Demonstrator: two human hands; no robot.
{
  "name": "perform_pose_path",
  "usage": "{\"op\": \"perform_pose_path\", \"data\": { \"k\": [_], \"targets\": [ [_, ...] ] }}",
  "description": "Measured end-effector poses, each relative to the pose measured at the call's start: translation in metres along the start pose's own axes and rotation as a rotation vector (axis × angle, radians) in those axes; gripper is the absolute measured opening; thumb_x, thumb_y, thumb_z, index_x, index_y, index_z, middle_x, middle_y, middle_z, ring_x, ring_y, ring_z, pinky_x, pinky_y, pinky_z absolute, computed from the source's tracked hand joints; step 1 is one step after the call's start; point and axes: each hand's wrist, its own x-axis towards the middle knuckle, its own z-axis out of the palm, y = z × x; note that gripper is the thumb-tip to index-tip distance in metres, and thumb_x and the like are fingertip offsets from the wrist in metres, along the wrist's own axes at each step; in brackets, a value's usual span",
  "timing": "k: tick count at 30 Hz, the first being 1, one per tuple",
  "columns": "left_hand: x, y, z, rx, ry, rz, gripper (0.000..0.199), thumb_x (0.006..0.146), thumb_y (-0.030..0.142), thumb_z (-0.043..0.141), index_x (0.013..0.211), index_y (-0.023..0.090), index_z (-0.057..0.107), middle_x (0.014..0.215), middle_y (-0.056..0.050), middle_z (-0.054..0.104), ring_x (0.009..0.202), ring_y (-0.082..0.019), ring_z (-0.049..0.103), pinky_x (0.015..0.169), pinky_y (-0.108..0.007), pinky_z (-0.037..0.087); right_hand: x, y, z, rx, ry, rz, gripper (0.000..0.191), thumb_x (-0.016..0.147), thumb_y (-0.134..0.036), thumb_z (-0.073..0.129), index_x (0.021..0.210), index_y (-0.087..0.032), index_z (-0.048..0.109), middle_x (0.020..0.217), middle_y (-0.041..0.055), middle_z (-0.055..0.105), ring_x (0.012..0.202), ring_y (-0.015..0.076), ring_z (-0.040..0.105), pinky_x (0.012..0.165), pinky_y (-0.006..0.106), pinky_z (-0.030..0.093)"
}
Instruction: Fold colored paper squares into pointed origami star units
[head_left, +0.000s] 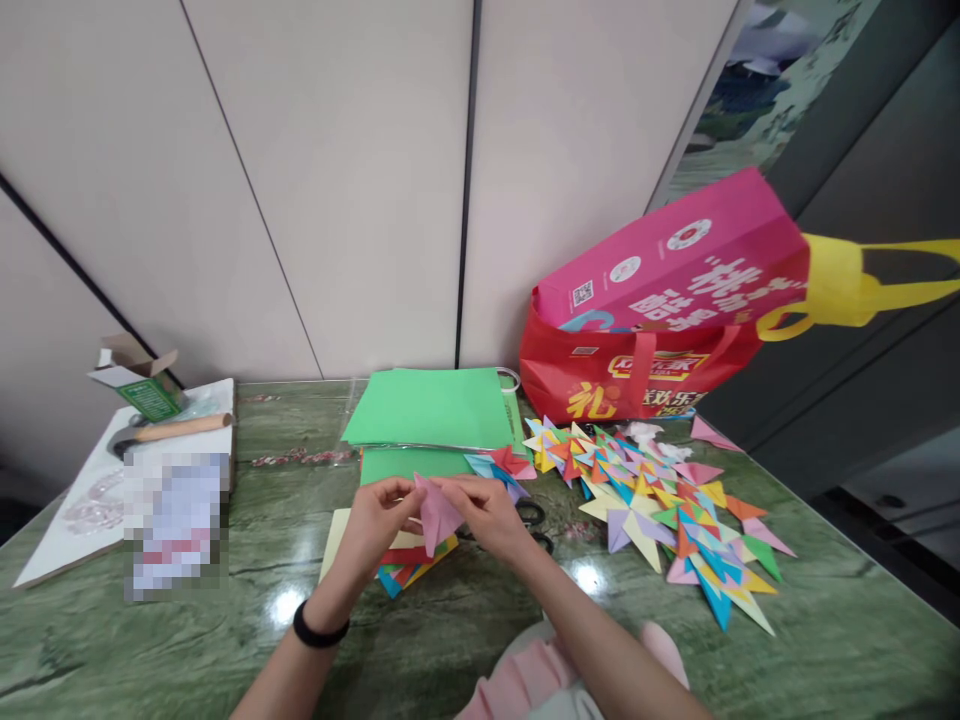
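Observation:
A pink piece of folded paper (438, 518) is held up between both hands near the middle of the view. My left hand (382, 515) pinches its left edge, and my right hand (484, 508) pinches its upper right side. Beneath the hands lie several coloured papers (420, 562), partly covered, with a pale yellow sheet (337, 530) beside them. Behind the hands is a stack of green paper (427, 408). Black scissor handles (531, 514) show beside my right hand, their blades hidden.
Many folded paper stars (637, 480) spread over the green marbled table (255, 640) at right. Behind them stands a red bag (585, 360) with a pink box (675, 250). At left, a white board (97, 510) bears a wooden-handled tool (184, 428) and a small green box (156, 398).

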Motion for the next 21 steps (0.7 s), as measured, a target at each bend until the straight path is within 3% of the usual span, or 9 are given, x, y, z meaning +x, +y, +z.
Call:
{"op": "perform_pose_path", "data": {
  "k": [5, 10, 13, 21],
  "targets": [
    [-0.0019, 0.0024, 0.0005, 0.017, 0.003, 0.007, 0.022, 0.063, 0.033, 0.069, 0.067, 0.011, 0.065, 0.059, -0.002, 0.064, 0.052, -0.014, 0.059, 0.048, -0.025, 0.052, 0.0, -0.0008, -0.0014, 0.099, -0.019, 0.125, 0.038, 0.084, -0.043, 0.044, 0.092, -0.018, 0.072, 0.081, 0.0033, 0.07, 0.074, 0.0203, 0.061, 0.064, 0.03, 0.046],
    [-0.0023, 0.004, 0.0008, 0.026, -0.006, 0.021, 0.022, 0.063, 0.034, 0.069, 0.064, 0.012, 0.065, 0.056, 0.0, 0.063, 0.05, -0.013, 0.058, 0.048, -0.024, 0.051, 0.0, 0.0033, -0.0003, 0.34, -0.061, 0.239, 0.032, 0.071, -0.041, 0.062, 0.094, -0.02, 0.07, 0.089, 0.0044, 0.07, 0.085, 0.022, 0.062, 0.078, 0.035, 0.047],
    [-0.0025, 0.0049, 0.0017, 0.051, -0.012, 0.036, 0.022, 0.062, 0.034, 0.069, 0.065, 0.013, 0.066, 0.057, 0.0, 0.063, 0.05, -0.013, 0.058, 0.047, -0.022, 0.05, -0.0004, 0.0056, 0.0006, 0.472, -0.078, 0.302, 0.036, 0.065, -0.037, 0.07, 0.096, -0.018, 0.068, 0.09, 0.0054, 0.07, 0.079, 0.0189, 0.063, 0.075, 0.033, 0.048],
    [-0.0021, 0.004, 0.0026, 0.112, -0.056, 0.068, 0.021, 0.063, 0.033, 0.068, 0.067, 0.013, 0.068, 0.058, -0.001, 0.065, 0.05, -0.013, 0.058, 0.047, -0.023, 0.05, -0.0006, 0.0035, 0.0018, 0.543, -0.031, 0.447, 0.036, 0.05, -0.033, 0.079, 0.078, -0.014, 0.068, 0.07, 0.0013, 0.068, 0.059, 0.0121, 0.059, 0.062, 0.026, 0.047]
  ]
}}
